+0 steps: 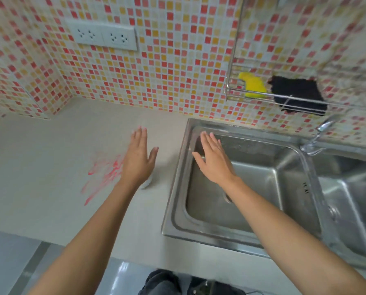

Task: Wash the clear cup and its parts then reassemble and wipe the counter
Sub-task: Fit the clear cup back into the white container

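Both hands are flat, fingers spread, holding nothing: left hand above the tabletop beside a red smear, right hand over the sink's left edge.

Mosaic tile wall in red, orange, white, with double socket plate. Beige counter, steel sink, grey glossy floor.

Single head view, looking steeply down, close over counter and sink.
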A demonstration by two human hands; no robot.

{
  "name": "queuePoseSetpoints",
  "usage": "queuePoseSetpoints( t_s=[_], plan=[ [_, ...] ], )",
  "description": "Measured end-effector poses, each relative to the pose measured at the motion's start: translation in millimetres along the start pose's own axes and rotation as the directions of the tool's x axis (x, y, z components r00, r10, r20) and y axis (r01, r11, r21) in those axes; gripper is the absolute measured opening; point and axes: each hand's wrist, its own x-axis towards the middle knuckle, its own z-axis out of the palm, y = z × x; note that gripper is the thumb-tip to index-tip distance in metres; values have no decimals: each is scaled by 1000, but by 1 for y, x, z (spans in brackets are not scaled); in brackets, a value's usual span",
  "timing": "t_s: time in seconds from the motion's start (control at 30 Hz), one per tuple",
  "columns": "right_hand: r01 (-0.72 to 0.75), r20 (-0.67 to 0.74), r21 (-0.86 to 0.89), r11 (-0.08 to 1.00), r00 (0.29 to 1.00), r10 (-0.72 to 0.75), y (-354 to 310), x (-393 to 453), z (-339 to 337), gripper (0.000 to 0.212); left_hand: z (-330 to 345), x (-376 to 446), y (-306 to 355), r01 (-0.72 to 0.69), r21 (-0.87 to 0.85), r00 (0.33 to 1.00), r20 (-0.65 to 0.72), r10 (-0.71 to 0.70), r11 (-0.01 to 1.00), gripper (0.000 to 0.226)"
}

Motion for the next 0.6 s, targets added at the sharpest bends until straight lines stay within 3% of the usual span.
queuePoseSetpoints(
  t_s=[0.13, 0.27, 0.43, 0.5, 0.6],
  plan=[
    [-95, -93, -37, 995, 992, 91, 59, -21, -49, 66, 40, 16, 77, -209, 67, 977, 62, 205, 976, 70],
    [-90, -263, 7, 996, 961, 88, 94, -33, -106, 59, 64, 36, 155, -355, 92, 934, 0, 357, 930, 71],
    [76, -573, -6, 997, 817, -65, 112, -18, -171, 48, 73, 73, 231, -426, 157, 892, -89, 442, 891, 65],
    [45, -571, 13, 999, 820, -29, 116, -1, -195, 50, 72, 89, 251, -428, 199, 887, -93, 451, 882, 65],
    [-102, -446, 3, 995, 890, 93, 128, 34, -218, 55, 76, 107, 265, -393, 267, 902, -73, 425, 880, 69]
  ],
)
